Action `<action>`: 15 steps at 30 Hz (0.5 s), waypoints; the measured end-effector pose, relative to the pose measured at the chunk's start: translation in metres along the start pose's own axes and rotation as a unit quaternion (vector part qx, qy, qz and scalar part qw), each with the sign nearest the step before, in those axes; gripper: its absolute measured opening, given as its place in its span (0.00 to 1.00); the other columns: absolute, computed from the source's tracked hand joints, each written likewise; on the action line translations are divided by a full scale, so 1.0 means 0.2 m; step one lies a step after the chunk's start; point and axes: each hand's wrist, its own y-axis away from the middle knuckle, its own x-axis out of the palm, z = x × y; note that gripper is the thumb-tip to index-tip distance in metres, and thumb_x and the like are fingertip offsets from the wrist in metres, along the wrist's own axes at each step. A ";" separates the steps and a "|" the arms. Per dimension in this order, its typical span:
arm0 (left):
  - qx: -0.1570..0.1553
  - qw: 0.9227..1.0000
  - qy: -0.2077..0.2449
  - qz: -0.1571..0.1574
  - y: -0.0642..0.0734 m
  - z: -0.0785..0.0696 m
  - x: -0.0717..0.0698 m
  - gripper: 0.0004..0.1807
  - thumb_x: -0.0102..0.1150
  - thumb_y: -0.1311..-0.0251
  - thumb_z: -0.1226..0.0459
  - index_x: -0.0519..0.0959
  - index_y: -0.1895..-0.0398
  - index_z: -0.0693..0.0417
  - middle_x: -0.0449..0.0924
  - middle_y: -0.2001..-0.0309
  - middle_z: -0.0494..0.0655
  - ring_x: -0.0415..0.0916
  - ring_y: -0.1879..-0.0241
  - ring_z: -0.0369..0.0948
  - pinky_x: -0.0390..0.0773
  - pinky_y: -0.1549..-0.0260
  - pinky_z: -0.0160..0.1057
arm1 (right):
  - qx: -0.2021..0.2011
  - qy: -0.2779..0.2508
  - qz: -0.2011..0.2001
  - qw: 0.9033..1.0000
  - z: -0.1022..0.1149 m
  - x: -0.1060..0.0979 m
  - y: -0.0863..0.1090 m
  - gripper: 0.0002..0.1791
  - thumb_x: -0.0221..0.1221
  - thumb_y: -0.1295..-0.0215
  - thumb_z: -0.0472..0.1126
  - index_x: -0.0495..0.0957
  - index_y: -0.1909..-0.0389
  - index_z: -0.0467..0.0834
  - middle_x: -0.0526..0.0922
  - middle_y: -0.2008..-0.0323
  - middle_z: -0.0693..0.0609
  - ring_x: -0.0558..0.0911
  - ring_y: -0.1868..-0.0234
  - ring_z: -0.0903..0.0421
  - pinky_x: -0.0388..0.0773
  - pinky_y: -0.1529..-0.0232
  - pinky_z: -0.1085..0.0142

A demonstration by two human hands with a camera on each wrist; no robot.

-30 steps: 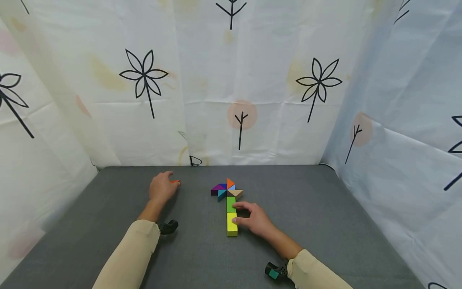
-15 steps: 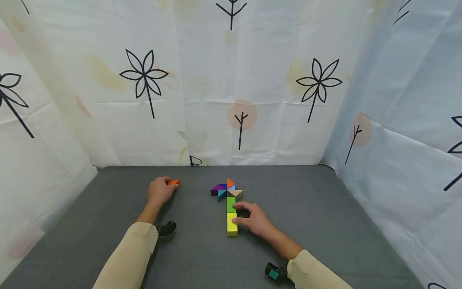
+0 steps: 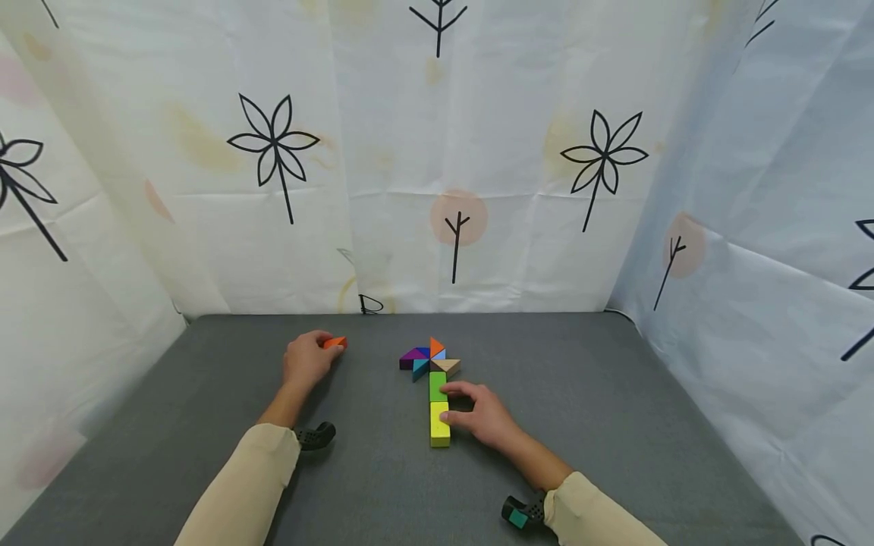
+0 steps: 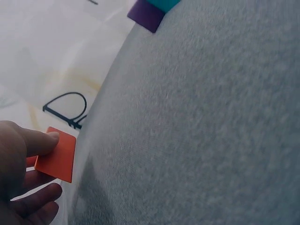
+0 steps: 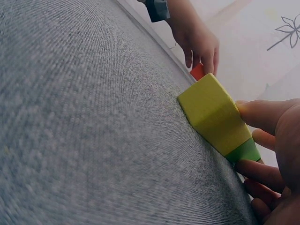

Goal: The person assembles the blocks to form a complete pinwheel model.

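Note:
In the head view my left hand is at the table's far left, pinching an orange triangular block. The left wrist view shows the thumb on a flat face of that orange block, with other fingers behind it. My right hand lies beside a yellow rectangular block and a green rectangular block set end to end. Its thumb touches the yellow one and a finger touches the green one. Above them is a pinwheel of triangular blocks: orange, purple, teal, tan and blue ones.
A grey cloth-covered table lies under both hands. White printed fabric hangs behind it and at both sides. Each wrist wears a black device, such as the one on the left.
My left fingers have come together on the orange block, which was mostly hidden beneath them, and the hand has shifted slightly right with it. My right hand has stayed still.

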 end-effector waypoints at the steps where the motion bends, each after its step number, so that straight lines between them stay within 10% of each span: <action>1: 0.002 1.000 0.001 0.001 0.00 -0.01 0.00 0.23 0.63 0.38 0.55 0.79 0.44 0.60 0.80 0.50 0.60 0.76 0.59 0.55 0.73 0.61 0.53 | 0.002 -0.001 0.000 1.000 0.00 0.00 0.00 0.23 0.67 0.40 0.47 0.79 0.44 0.47 0.82 0.49 0.52 0.72 0.46 0.47 0.67 0.47 0.46; 15: 0.037 0.999 -0.002 0.010 0.06 -0.14 0.03 0.24 0.66 0.40 0.55 0.78 0.42 0.55 0.81 0.50 0.57 0.77 0.60 0.51 0.74 0.64 0.49 | 0.004 0.000 0.003 1.000 0.00 0.00 0.00 0.23 0.68 0.40 0.47 0.79 0.44 0.47 0.82 0.49 0.52 0.72 0.45 0.46 0.66 0.46 0.44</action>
